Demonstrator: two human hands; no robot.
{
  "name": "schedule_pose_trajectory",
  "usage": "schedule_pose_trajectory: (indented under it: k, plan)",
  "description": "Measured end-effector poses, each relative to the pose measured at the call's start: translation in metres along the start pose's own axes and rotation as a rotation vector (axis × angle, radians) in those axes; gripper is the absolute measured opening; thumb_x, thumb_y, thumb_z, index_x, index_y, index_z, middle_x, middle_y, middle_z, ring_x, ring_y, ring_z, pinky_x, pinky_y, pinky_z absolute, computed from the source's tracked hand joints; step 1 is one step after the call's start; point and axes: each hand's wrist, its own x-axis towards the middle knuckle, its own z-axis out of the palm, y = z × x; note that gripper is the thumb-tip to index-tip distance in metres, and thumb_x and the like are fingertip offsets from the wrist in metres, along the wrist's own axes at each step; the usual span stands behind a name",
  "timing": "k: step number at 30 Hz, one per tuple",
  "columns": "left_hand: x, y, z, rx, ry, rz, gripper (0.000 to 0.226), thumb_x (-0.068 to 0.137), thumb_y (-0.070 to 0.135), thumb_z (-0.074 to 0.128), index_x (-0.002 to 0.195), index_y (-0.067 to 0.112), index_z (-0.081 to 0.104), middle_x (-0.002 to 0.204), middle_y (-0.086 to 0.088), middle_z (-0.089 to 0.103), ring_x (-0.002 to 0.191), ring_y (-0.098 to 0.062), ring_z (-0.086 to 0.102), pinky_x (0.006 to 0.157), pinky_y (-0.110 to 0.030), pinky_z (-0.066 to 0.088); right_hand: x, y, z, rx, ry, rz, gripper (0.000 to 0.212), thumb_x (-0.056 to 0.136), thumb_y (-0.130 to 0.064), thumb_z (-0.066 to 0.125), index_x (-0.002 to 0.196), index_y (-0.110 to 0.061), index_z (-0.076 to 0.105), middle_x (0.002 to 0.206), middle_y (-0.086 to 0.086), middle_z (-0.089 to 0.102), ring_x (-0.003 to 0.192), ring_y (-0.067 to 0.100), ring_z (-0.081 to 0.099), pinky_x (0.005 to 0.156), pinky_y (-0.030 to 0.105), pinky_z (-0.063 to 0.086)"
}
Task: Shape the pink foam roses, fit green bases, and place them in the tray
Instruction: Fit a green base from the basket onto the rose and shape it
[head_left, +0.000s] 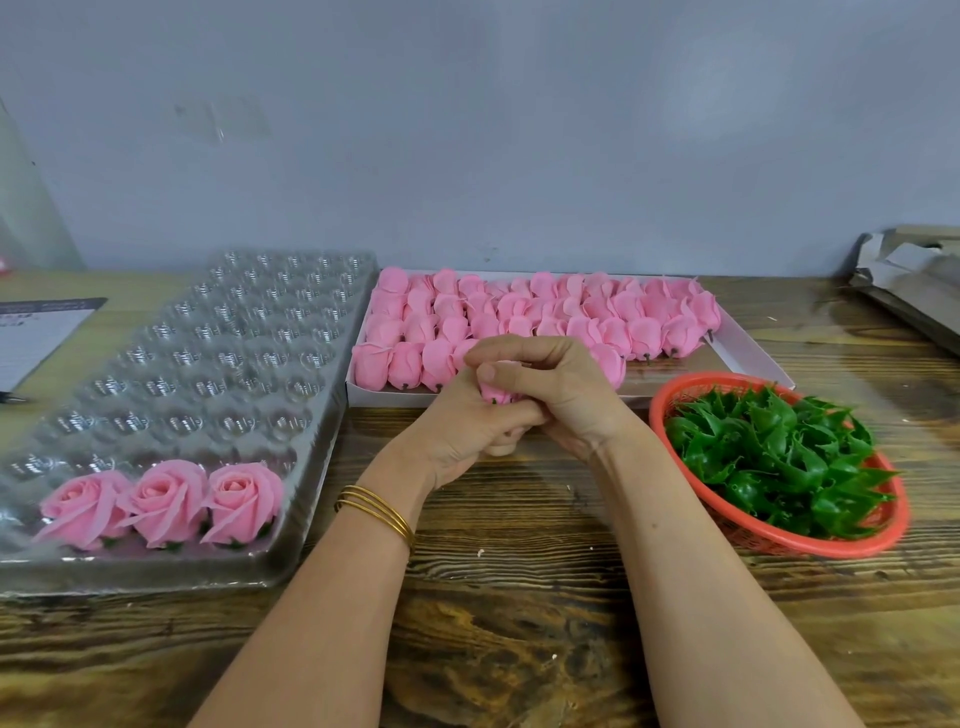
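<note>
A dark, grainy wooden table (519, 649) stood against a plain grey wall. Over its middle we held one pink foam rose (493, 393) between both hands: our left hand (452, 431) curled round it from below, and our right hand (561, 389) closed over it, thumb pressed on the petals. To the left lay a clear plastic cupped tray (218, 332) with three finished pink roses (166, 501) in its nearest row. Behind the hands sat a flat white box (748, 358) packed with closed pink foam buds (545, 306); to the right, a red mesh basket (779, 545) of green plastic bases (769, 457).
</note>
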Motion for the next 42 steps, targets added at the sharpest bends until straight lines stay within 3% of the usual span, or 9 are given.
schedule_pose_trajectory:
  k: [6,12,17,21,25,29,37,40,42]
  plan:
    - [0.001,-0.003,0.0,-0.025,0.05,0.014,0.056,0.084,-0.019,0.05,0.044,0.02,0.053,0.041,0.003,0.037,0.036,-0.005,0.026,0.038,-0.016,0.02,0.0,0.003,0.0,0.029,-0.036,-0.007,0.018,0.068,-0.008,0.073,0.081,-0.018,0.08,0.073,0.002,0.073,0.073,0.011,0.069,0.071,0.022,0.056]
    - [0.003,-0.005,0.002,0.013,0.163,0.073,0.022,0.07,-0.004,0.059,0.059,0.013,0.052,0.045,0.002,0.035,0.04,-0.006,0.029,0.039,-0.016,0.022,0.001,0.005,-0.001,-0.006,-0.042,-0.03,0.023,0.067,-0.007,0.076,0.084,-0.022,0.08,0.087,0.002,0.076,0.095,0.015,0.069,0.089,0.028,0.054]
    - [0.006,-0.006,0.002,0.181,0.228,0.152,0.036,0.076,-0.003,0.068,0.054,0.025,0.061,0.043,0.014,0.046,0.039,0.003,0.041,0.041,-0.01,0.03,0.003,0.004,0.001,0.024,0.016,0.021,0.019,0.072,-0.008,0.068,0.083,-0.018,0.081,0.085,0.005,0.075,0.092,0.015,0.069,0.088,0.029,0.053]
    - [0.007,-0.007,0.0,0.315,0.281,0.169,0.025,0.078,-0.003,0.072,0.073,0.021,0.07,0.062,0.002,0.067,0.062,-0.007,0.061,0.061,-0.023,0.049,0.005,0.002,0.002,0.015,0.233,-0.055,0.009,0.078,-0.016,0.071,0.075,-0.019,0.08,0.089,0.004,0.076,0.094,0.019,0.07,0.088,0.04,0.055]
    - [0.008,-0.008,0.0,0.361,0.272,0.176,0.025,0.076,0.0,0.077,0.089,0.021,0.07,0.087,-0.007,0.075,0.087,-0.019,0.07,0.082,-0.032,0.055,0.007,0.004,0.01,-0.132,0.324,-0.134,0.026,0.088,-0.014,0.07,0.064,-0.023,0.076,0.075,0.0,0.075,0.08,0.009,0.071,0.074,0.02,0.054]
    - [0.011,-0.009,-0.002,0.406,0.262,0.235,0.037,0.073,0.0,0.08,0.102,0.02,0.066,0.093,0.008,0.072,0.089,0.0,0.067,0.078,-0.013,0.05,0.008,0.01,0.015,-0.237,0.314,-0.162,0.024,0.09,-0.014,0.069,0.067,-0.017,0.075,0.068,-0.002,0.073,0.072,0.006,0.069,0.073,0.015,0.052]
    - [0.013,-0.013,-0.001,0.448,0.311,0.195,0.015,0.069,0.018,0.06,0.077,0.029,0.064,0.075,0.017,0.07,0.075,0.002,0.066,0.064,-0.016,0.052,0.011,0.017,0.018,-0.35,0.237,-0.136,0.022,0.094,-0.023,0.063,0.078,-0.018,0.077,0.08,-0.006,0.076,0.091,0.008,0.072,0.092,0.022,0.052]
    - [0.016,-0.015,-0.004,0.496,0.341,0.194,0.02,0.078,0.008,0.062,0.077,0.028,0.063,0.071,0.012,0.069,0.074,0.006,0.064,0.06,-0.01,0.048,0.012,0.019,0.018,-0.395,0.222,-0.148,0.033,0.096,-0.028,0.061,0.065,-0.028,0.074,0.086,0.01,0.076,0.096,0.017,0.071,0.091,0.026,0.053]
    - [0.017,-0.017,-0.007,0.532,0.358,0.19,0.028,0.084,0.003,0.061,0.075,0.029,0.062,0.068,0.009,0.067,0.072,0.008,0.063,0.058,-0.008,0.045,0.012,0.021,0.018,-0.424,0.21,-0.159,0.038,0.097,-0.03,0.059,0.062,-0.021,0.071,0.088,0.028,0.069,0.1,0.036,0.066,0.094,0.043,0.051]
